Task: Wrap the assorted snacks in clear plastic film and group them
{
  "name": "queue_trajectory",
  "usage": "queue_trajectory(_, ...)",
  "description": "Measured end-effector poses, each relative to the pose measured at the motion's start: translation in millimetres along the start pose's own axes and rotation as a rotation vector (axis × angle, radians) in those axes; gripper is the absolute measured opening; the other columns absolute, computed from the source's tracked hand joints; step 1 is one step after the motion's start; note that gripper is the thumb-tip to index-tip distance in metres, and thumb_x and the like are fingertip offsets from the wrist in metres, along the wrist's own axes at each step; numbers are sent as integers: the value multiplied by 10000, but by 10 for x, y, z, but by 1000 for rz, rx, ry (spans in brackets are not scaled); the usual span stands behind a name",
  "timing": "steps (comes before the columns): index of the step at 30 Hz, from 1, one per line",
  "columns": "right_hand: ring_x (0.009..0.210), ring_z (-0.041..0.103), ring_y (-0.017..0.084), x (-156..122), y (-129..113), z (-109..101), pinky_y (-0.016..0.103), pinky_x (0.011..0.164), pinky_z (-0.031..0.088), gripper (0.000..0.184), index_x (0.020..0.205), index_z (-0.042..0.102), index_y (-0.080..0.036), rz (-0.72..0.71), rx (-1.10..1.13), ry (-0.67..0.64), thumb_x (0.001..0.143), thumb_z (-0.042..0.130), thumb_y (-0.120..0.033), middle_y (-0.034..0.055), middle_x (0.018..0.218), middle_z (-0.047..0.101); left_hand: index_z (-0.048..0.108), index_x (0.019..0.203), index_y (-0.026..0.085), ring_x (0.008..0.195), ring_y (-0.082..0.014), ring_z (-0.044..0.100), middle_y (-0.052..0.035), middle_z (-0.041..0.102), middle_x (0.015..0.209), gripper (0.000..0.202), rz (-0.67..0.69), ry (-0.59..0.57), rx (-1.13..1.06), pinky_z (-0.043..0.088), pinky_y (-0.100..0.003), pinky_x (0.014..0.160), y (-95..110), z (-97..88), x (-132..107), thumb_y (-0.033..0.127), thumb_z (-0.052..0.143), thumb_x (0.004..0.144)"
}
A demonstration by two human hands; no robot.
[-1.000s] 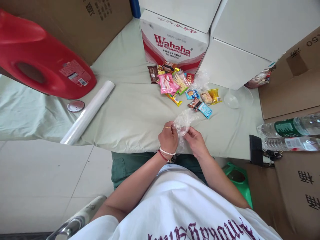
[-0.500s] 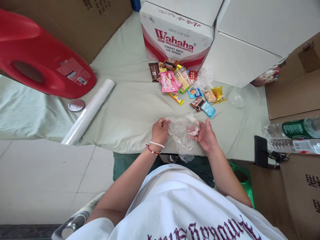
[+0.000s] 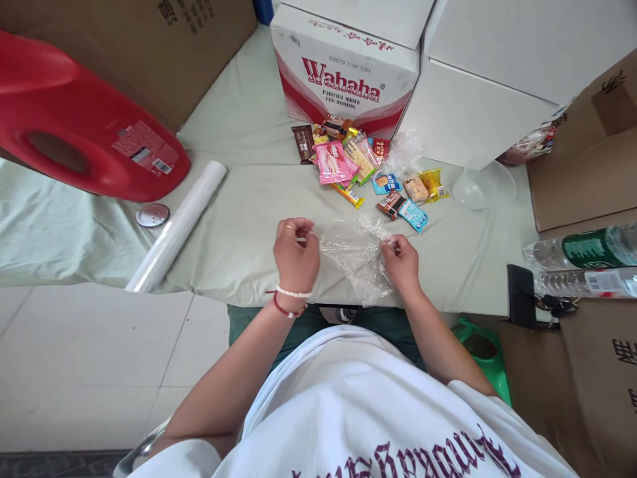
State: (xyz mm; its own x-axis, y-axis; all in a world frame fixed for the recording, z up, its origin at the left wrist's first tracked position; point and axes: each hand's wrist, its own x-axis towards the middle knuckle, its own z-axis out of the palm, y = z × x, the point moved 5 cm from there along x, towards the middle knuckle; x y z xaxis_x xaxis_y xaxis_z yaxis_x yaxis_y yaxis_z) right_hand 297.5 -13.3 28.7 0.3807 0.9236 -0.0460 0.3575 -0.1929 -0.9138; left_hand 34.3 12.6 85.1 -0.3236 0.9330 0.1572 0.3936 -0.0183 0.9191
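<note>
A crumpled clear plastic bag (image 3: pixel 355 255) lies spread between my hands at the table's front edge. My right hand (image 3: pixel 402 264) pinches its right side, thumb and fingers pressed together on the film. Just off the bag's left edge is my left hand (image 3: pixel 297 259), its fingers loosely bent and parted from the thumb, with nothing visible in them. Beyond the bag is a pile of wrapped snacks, among them a pink packet (image 3: pixel 333 163), a blue packet (image 3: pixel 413 215) and a brown packet (image 3: pixel 391 204). Another crumpled clear bag (image 3: pixel 404 154) touches the pile's right side.
A white roll (image 3: pixel 179 224) and a round lid (image 3: pixel 152 214) lie left, beside a large red jug (image 3: pixel 94 126). Behind the snacks stands a Wahaha carton (image 3: pixel 343 73). Clear plastic bowls (image 3: pixel 470 189), bottles (image 3: pixel 592 249) and a black phone (image 3: pixel 521 297) are at right.
My left hand has come off the plastic bag and moved left. My right hand has gone from spread fingers to a pinch on the bag, which now lies flatter and wider.
</note>
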Motion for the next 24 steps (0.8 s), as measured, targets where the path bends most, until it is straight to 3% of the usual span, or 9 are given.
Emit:
queue_trajectory(3,692,532,159,-107,-63,167,287,674,431,224,937,662,-220,-110,-104,-33,889,619,-434,-15,783,617,676,963,216,911,-175,663,-48,695,982,188,291,-205,117,534,-296,799,418,196,-281,162,501,924)
queue_trajectory(5,712,548,165,-138,-78,240,289,689,443,216,940,668,-221,-139,-117,-67,889,611,-423,-7,807,636,702,966,207,1023,-233,680,-90,726,1020,176,388,-396,319,544,-370,909,435,412,-416,225,527,953)
queue_trajectory(8,678,545,158,-77,-7,179,284,656,448,254,946,663,-226,-54,-29,-70,851,641,-460,-12,793,644,726,1142,163,1320,-340,603,-189,696,1342,277,399,-582,623,456,-525,1127,94,591,-489,309,589,950)
queue_trajectory(11,570,492,138,65,173,-63,265,534,395,324,925,648,-226,138,153,-92,749,718,-490,-39,695,588,573,1479,162,1535,-350,422,-196,469,1645,545,431,-648,726,250,-618,1276,-278,537,-517,402,543,990)
queue_trajectory(14,533,474,116,216,345,-425,247,483,352,336,862,645,-213,265,260,-85,647,778,-434,-41,675,572,386,1630,150,1596,-362,323,-191,320,1726,708,455,-641,797,117,-685,1291,-468,409,-540,518,432,1027)
queue_trajectory(17,544,487,114,288,355,-781,248,496,377,277,839,639,-205,264,186,75,678,758,-397,-29,697,589,302,1665,115,1612,-387,281,-208,250,1742,794,450,-645,858,73,-725,1279,-503,371,-562,579,386,1026)
queue_trajectory(19,605,538,138,213,160,-874,268,560,448,226,884,650,-208,110,60,203,784,708,-403,-13,733,622,292,1670,114,1616,-395,265,-214,236,1744,816,455,-651,871,47,-741,1272,-485,395,-568,605,377,1023)
queue_trajectory(21,720,610,166,5,-167,-727,305,685,525,192,970,681,-219,-158,-74,182,913,628,-394,20,836,685,307,1668,134,1623,-397,244,-206,232,1747,811,459,-654,872,28,-757,1263,-465,430,-561,619,377,1021)
queue_trajectory(24,1024,681,211,-469,-560,-107,366,933,563,258,1181,713,-239,-586,-246,-275,1015,549,-351,78,1150,747,359,1654,185,1636,-390,206,-174,220,1757,736,459,-670,871,36,-782,1247,-459,460,-530,577,377,1031)
